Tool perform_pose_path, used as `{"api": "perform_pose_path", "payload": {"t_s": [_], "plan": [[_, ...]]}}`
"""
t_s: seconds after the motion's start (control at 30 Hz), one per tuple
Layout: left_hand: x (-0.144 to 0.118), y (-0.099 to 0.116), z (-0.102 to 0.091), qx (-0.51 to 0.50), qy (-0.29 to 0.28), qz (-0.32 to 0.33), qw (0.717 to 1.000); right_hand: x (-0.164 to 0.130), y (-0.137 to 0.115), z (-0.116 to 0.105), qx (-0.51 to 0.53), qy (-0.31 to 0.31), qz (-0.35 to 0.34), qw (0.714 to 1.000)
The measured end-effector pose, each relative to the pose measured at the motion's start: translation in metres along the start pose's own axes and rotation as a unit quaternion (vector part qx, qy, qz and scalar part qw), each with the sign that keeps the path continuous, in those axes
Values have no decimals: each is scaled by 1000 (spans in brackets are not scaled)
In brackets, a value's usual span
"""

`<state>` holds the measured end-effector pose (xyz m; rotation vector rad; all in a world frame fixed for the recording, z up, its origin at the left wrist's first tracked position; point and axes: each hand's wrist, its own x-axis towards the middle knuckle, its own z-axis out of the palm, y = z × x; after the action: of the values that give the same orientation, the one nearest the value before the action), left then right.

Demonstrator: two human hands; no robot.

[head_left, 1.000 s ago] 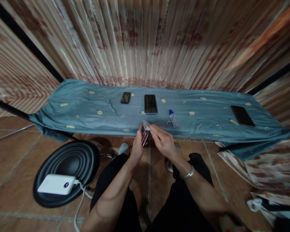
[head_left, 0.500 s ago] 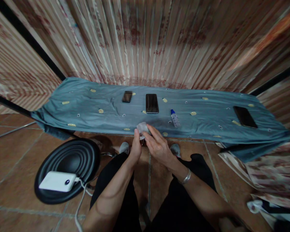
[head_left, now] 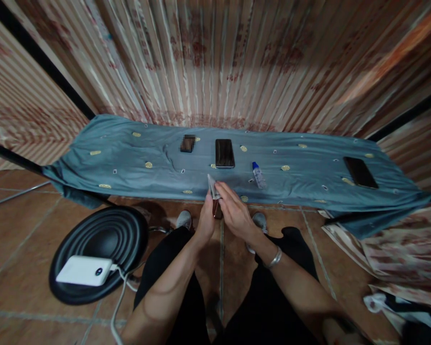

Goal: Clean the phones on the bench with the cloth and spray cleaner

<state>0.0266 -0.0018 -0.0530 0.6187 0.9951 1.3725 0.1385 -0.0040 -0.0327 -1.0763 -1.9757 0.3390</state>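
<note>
My left hand (head_left: 205,218) and my right hand (head_left: 235,211) meet low in front of me, at the near edge of the covered surface. Both are closed around a folded pale grey cloth (head_left: 212,186), its pointed corner standing up between the fingertips. Below the cloth, between my palms, shows a thin reddish-brown item (head_left: 215,207); its kind is mostly hidden. A small clear bottle with a blue cap (head_left: 259,176) lies just beyond my right hand. Farther back rests a dark-screened phone or tablet (head_left: 224,153).
A blue patterned cloth (head_left: 158,153) covers the long surface. On it lie a small dark item (head_left: 187,143), blurred out, and another dark flat device (head_left: 360,172). At lower left, a white power bank (head_left: 84,270) with a cable sits on a round black base (head_left: 129,227).
The grey cloth has turned from lying broad across my fingers to nearly edge-on. More of the reddish-brown item shows below it. My hands have drawn closer together.
</note>
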Motion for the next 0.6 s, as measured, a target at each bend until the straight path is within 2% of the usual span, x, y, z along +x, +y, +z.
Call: {"api": "perform_pose_path", "payload": {"t_s": [0.13,0.23,0.33,0.47,0.6], "plan": [[-1,3,-2,-13,-25,22,999,2,7,1,25,-1,52,998],[-1,10,-4,-30,-25,10,999,2,11,3,46,3,76,996],[-4,21,-1,-65,-24,-37,997,1,15,4,81,11,116,990],[-10,36,6,-112,-58,-128,984,2,21,4,147,26,195,969],[-11,41,10,-143,-40,-164,975,4,25,5,202,16,234,951]]}}
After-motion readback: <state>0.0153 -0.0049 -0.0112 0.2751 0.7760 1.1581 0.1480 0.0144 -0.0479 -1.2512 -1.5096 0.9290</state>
